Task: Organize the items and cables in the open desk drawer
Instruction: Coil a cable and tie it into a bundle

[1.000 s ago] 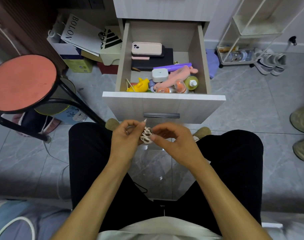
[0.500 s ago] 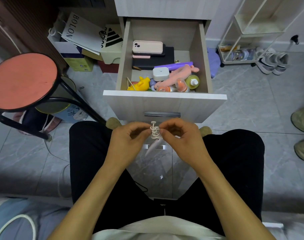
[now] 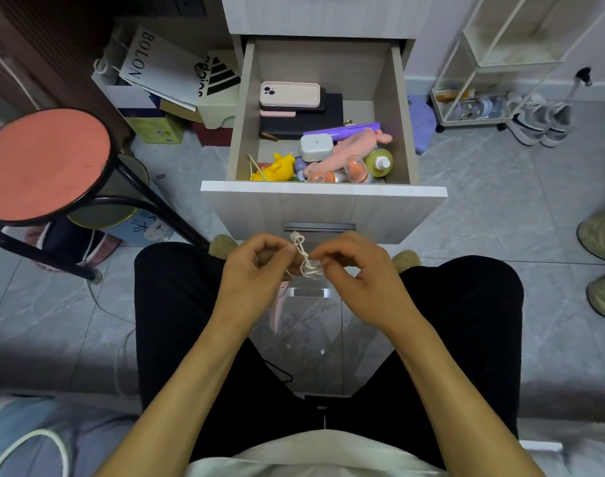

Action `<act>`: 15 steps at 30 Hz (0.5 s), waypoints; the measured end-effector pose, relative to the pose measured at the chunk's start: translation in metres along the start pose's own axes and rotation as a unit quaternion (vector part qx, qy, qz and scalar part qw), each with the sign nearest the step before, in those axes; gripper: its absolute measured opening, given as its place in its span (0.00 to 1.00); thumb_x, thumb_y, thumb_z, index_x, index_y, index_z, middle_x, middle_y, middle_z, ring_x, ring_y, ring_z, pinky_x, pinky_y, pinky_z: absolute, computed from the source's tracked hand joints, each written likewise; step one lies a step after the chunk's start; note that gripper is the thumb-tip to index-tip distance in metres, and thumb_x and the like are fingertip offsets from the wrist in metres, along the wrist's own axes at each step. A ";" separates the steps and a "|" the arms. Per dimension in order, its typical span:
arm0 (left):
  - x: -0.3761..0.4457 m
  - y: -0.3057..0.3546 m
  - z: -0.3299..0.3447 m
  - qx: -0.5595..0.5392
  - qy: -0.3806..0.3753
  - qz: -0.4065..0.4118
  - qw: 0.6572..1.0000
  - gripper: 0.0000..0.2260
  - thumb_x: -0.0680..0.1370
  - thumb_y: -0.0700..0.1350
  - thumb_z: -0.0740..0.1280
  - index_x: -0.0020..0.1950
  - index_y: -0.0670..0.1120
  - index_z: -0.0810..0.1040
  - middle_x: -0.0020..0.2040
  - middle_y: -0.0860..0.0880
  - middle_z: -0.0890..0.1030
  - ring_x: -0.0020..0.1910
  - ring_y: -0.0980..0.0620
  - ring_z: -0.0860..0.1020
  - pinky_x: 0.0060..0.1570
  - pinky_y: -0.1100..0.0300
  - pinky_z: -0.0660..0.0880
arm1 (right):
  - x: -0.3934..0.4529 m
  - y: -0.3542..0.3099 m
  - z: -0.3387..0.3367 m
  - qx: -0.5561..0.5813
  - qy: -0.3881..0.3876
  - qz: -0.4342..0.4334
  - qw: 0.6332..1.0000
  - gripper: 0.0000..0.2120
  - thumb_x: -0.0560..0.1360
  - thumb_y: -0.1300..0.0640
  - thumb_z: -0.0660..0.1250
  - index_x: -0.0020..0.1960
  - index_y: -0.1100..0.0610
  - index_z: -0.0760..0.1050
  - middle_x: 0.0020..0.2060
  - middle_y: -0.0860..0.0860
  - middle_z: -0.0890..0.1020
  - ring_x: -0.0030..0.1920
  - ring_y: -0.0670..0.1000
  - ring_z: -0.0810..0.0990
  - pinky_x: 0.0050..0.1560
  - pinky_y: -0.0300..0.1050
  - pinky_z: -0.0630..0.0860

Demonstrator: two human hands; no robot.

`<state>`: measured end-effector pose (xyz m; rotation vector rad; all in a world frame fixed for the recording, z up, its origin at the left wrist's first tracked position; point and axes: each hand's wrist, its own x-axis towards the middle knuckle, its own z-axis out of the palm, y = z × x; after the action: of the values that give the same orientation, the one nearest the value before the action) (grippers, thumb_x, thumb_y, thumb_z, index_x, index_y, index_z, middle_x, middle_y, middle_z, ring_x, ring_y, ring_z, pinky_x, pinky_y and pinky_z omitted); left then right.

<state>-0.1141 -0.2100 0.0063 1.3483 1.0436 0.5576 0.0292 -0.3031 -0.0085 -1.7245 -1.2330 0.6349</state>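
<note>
A seated person is seen from above, knees apart, facing an open drawer (image 3: 323, 197) of a pale wood cabinet. A thin white cord (image 3: 306, 259), bunched into small loops, is held in front of the drawer's face, just below its handle. It is pinched between thumb and forefinger of the left hand (image 3: 256, 270), whose other fingers are curled in. The right hand (image 3: 358, 273) pinches the same bundle from the other side, fingers likewise curled. Whether the loops are knotted cannot be made out.

Inside the drawer, a pink phone (image 3: 290, 94) lies stacked on dark cases at the back. Nearer the front are crowded a white earbud case (image 3: 316, 147), a yellow toy (image 3: 277, 165), a pink plush (image 3: 352, 148) and a small green bottle (image 3: 380, 162). A red-topped stool (image 3: 46, 165) stands at the left.
</note>
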 end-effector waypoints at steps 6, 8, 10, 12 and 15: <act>-0.006 0.002 0.004 0.048 0.001 0.056 0.997 0.05 0.77 0.38 0.69 0.44 0.46 0.81 0.39 0.54 0.84 0.37 0.54 0.84 0.37 0.65 0.78 | 0.001 -0.005 0.010 0.017 0.044 0.065 0.997 0.02 0.74 0.51 0.71 0.46 0.46 0.79 0.43 0.43 0.80 0.47 0.43 0.78 0.47 0.32 0.75; -0.007 0.001 0.004 0.049 -0.002 0.062 0.997 0.03 0.77 0.38 0.70 0.45 0.45 0.82 0.40 0.52 0.84 0.37 0.53 0.84 0.37 0.65 0.78 | 0.002 -0.006 0.010 0.005 0.046 0.057 0.997 0.04 0.74 0.56 0.72 0.49 0.49 0.81 0.44 0.44 0.81 0.46 0.43 0.78 0.48 0.31 0.75; -0.008 0.000 0.005 0.047 0.005 0.060 0.997 0.04 0.76 0.38 0.71 0.45 0.47 0.82 0.40 0.52 0.84 0.36 0.52 0.83 0.37 0.64 0.78 | 0.002 -0.006 0.008 -0.009 0.050 0.039 0.998 0.05 0.74 0.59 0.72 0.49 0.52 0.83 0.43 0.47 0.82 0.45 0.45 0.78 0.48 0.34 0.76; -0.007 -0.001 0.007 0.054 0.014 0.055 0.997 0.04 0.75 0.41 0.72 0.46 0.50 0.82 0.40 0.55 0.84 0.37 0.54 0.83 0.37 0.63 0.78 | 0.002 -0.006 0.006 -0.018 0.052 0.030 0.998 0.05 0.74 0.59 0.72 0.49 0.53 0.84 0.42 0.48 0.82 0.44 0.45 0.78 0.47 0.36 0.77; -0.006 -0.002 0.008 0.078 0.010 0.062 0.995 0.04 0.75 0.44 0.73 0.47 0.53 0.84 0.38 0.57 0.84 0.37 0.57 0.81 0.39 0.62 0.78 | 0.001 -0.006 0.004 -0.031 0.044 0.028 0.998 0.05 0.73 0.59 0.72 0.48 0.52 0.84 0.40 0.47 0.82 0.44 0.45 0.78 0.46 0.35 0.77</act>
<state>-0.1104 -0.2191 0.0057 1.5560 1.0416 0.5911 0.0236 -0.2995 -0.0056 -1.8244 -1.1572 0.5517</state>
